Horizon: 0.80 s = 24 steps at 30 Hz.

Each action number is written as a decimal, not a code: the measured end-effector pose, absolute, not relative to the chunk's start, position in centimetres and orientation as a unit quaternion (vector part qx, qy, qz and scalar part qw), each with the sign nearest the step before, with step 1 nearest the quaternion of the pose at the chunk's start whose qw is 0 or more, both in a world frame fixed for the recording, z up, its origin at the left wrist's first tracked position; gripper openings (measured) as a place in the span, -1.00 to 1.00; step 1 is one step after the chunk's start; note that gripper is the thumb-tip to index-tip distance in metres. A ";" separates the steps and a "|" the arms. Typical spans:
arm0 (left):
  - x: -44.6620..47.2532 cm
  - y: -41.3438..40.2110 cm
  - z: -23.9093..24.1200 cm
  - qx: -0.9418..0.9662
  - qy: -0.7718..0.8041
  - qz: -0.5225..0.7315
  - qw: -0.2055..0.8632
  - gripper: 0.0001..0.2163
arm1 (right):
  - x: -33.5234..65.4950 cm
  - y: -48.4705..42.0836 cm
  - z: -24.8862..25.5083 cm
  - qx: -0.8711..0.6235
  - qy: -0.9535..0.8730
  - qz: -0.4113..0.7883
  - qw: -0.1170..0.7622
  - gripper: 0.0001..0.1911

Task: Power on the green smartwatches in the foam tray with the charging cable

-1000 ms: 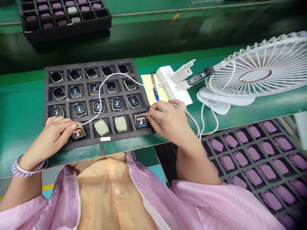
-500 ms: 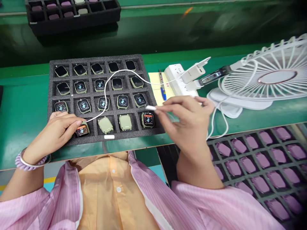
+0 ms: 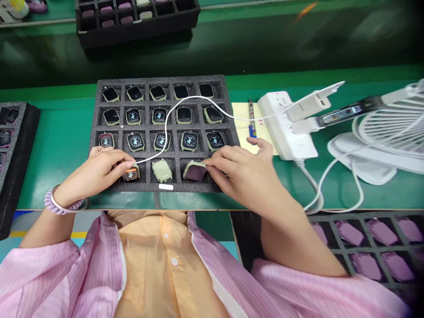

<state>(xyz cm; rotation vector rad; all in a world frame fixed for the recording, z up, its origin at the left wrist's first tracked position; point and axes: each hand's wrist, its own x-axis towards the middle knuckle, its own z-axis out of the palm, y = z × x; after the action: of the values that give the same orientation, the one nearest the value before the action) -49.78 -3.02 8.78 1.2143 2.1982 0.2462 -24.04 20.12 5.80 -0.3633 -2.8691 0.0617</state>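
Observation:
A dark foam tray holds several green-cased smartwatches. At the tray's front left, my left hand pinches the end of a white charging cable against a smartwatch with a lit screen. My right hand grips the side of another smartwatch by thumb and fingers; it is tilted, its dark screen showing. Between the hands a third smartwatch lies back up in its slot. The front right slot is hidden behind my right hand.
Right of the tray are a yellow note, a pen, a white power strip with plugged chargers, and a white fan. Another dark tray stands at the back, one more at the left. Purple watches lie lower right.
My right hand, which held a small white connector above the tray, has come down and grips a watch that lay back up. The connector no longer shows. The view has shifted left.

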 end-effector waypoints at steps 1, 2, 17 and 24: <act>-49.6 -2.9 9.1 0.434 0.847 0.099 0.291 -0.55 | -24.3 20.2 5.4 -0.135 -0.985 0.028 0.106 -0.53; -49.2 -2.8 9.4 0.412 0.863 0.111 0.272 -0.56 | -24.5 20.3 5.1 -0.143 -0.985 0.032 0.096 -0.52; -41.1 2.8 9.2 0.464 0.854 0.084 0.222 -0.59 | -24.4 19.5 4.5 -0.100 -0.973 -0.027 0.206 -0.74; -42.6 2.3 10.0 0.453 0.853 0.074 0.248 -0.57 | -25.1 19.2 3.9 -0.089 -0.965 -0.033 0.243 -0.75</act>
<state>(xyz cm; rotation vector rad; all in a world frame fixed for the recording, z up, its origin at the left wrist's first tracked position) -42.62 2.33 9.96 1.2348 2.3249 0.2004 -25.06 19.20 3.90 -0.2427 -2.6386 -0.0888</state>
